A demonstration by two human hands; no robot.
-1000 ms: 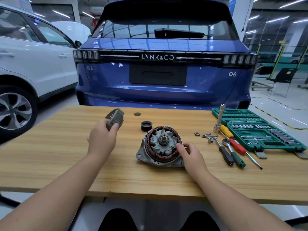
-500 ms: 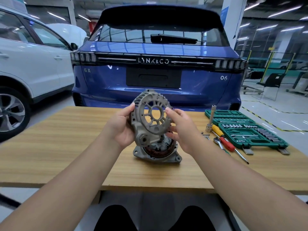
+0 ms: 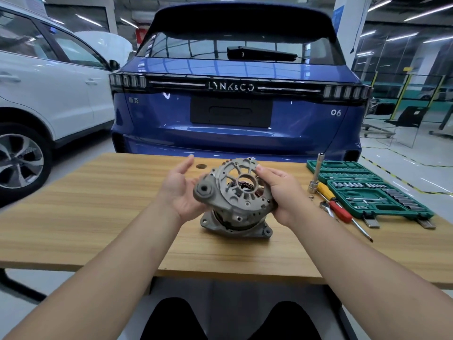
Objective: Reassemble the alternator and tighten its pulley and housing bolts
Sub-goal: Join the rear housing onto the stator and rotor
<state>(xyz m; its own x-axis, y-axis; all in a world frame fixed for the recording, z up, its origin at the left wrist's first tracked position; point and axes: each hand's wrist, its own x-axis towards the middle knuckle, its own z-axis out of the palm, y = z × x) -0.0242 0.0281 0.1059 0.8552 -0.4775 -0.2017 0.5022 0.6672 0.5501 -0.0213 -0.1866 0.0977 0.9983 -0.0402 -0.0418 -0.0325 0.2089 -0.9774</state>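
- The lower housing point(image 3: 235, 228) is sitting on the table point(image 3: 98, 217), windings up.
- The right hand point(image 3: 285, 196) is gripping the front cover point(image 3: 235, 190), tilted just above it; the left hand point(image 3: 180, 190) is cupping it, fingers spread loose.
- Level the cover and line up bolt ears before pressing down.
- The socket set point(image 3: 367, 190) is waiting beyond.

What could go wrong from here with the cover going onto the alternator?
1. The front cover sits tilted over the lower housing, so it may seat crooked or bind on the windings.
2. Only the right hand has a grip on it; the left hand is open beside it, so it could slip.
3. The lower housing rests loose on the table and may shift if pressed off-centre.
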